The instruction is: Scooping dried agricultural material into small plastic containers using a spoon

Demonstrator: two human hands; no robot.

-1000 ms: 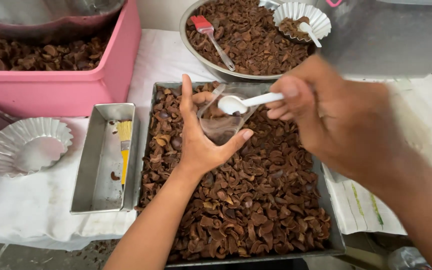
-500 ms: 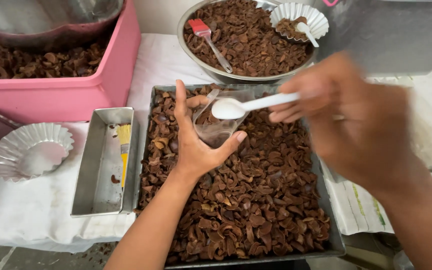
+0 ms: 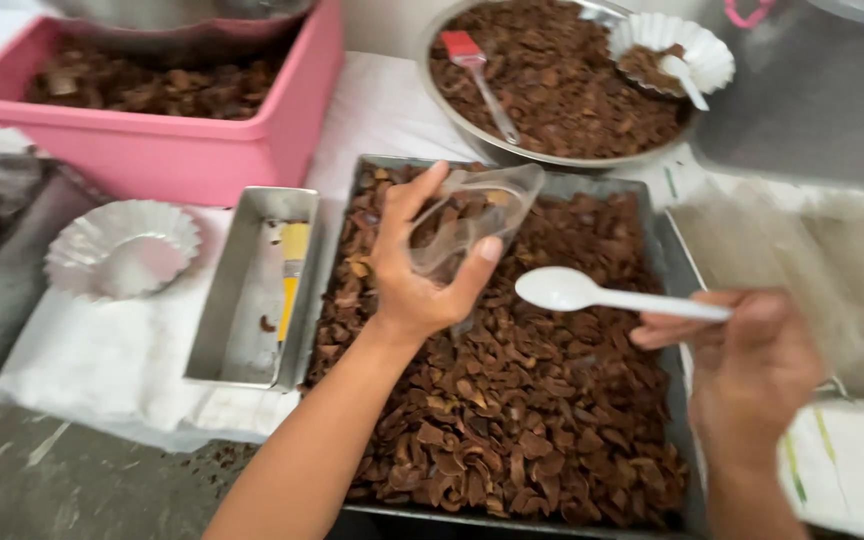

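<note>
Left hand (image 3: 414,270) grips clear cup (image 3: 472,220) — white spoon (image 3: 612,295) in right hand (image 3: 742,360).

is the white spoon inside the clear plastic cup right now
No, the white plastic spoon in the right hand is out to the side of the clear plastic cup held by the left hand.

Even, soft daylight-like light, fairly bright, no hard shadows; only faint shade under the left hand (image 3: 420,270) on the dark rectangular metal tray of brown chips (image 3: 562,420). Mild glare on the white plastic spoon (image 3: 592,293), the white fluted paper cup (image 3: 122,247) at left and the small shiny steel loaf tin (image 3: 242,290). Motion blur smears the right side: the right hand (image 3: 742,360) and the pale papers (image 3: 812,260) are soft, far edges also out of focus.
</note>
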